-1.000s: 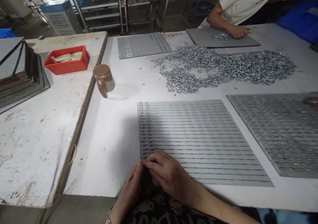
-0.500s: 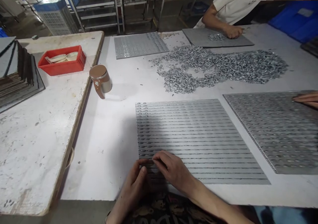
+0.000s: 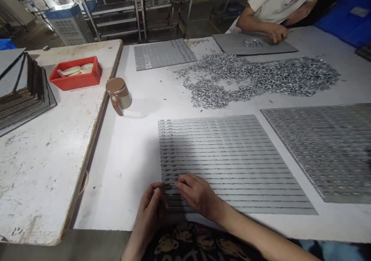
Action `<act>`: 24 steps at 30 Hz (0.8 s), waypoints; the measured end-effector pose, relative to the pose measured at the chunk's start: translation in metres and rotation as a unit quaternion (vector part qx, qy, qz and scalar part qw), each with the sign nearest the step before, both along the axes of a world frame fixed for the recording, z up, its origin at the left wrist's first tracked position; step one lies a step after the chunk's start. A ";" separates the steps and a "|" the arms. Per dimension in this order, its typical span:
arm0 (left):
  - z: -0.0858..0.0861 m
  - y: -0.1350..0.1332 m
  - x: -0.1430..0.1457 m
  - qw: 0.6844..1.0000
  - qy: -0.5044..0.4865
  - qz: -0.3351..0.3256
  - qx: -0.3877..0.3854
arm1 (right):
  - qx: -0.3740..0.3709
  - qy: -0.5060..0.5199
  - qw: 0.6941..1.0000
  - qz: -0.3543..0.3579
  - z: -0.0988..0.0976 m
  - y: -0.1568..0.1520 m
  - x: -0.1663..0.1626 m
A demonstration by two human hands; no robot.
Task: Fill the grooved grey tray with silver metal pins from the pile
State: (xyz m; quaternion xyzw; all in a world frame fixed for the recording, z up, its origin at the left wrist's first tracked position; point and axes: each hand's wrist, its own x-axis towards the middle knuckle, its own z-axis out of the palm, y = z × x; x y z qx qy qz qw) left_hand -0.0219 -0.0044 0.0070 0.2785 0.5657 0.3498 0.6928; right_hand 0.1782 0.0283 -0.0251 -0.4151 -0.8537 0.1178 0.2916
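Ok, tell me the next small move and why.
Pairs of oval pieces run down the left side of the lined panel toward the right hand, which should perhaps set another on the next line down. Whether its fingers already hold one is unclear.

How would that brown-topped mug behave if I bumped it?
The mug might tip if pushed high, since it stands upright. Once down, its rounded side could roll, but the jutting handle would probably stop it. Weight is uncertain: the lid hides any contents.

Left grip [image 3: 150, 203] loosely curled, right grip [image 3: 198, 195] palm-down, fingers bent
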 end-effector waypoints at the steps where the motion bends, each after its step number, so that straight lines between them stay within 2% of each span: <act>1: 0.000 0.000 0.001 1.000 -0.007 0.005 -0.002 | 0.012 0.003 1.000 0.001 -0.001 -0.001 0.000; 8: 0.003 -0.003 0.008 0.999 -0.011 0.047 -0.005 | 0.028 -0.001 1.000 0.008 -0.002 -0.004 0.005; 13: -0.001 -0.004 0.008 0.999 -0.012 0.050 -0.003 | -0.025 -0.016 1.000 -0.006 0.003 0.000 -0.001; 16: -0.002 -0.003 0.008 0.999 -0.012 0.046 0.002 | -0.033 -0.054 0.998 0.002 0.006 0.002 -0.005; 20: 0.001 -0.002 0.008 0.999 -0.006 0.041 -0.009 | -0.005 -0.121 0.992 0.025 0.005 0.005 -0.007; 24: 0.005 -0.001 0.007 0.999 0.000 0.050 -0.002 | 0.050 -0.120 0.991 0.034 -0.002 0.007 -0.008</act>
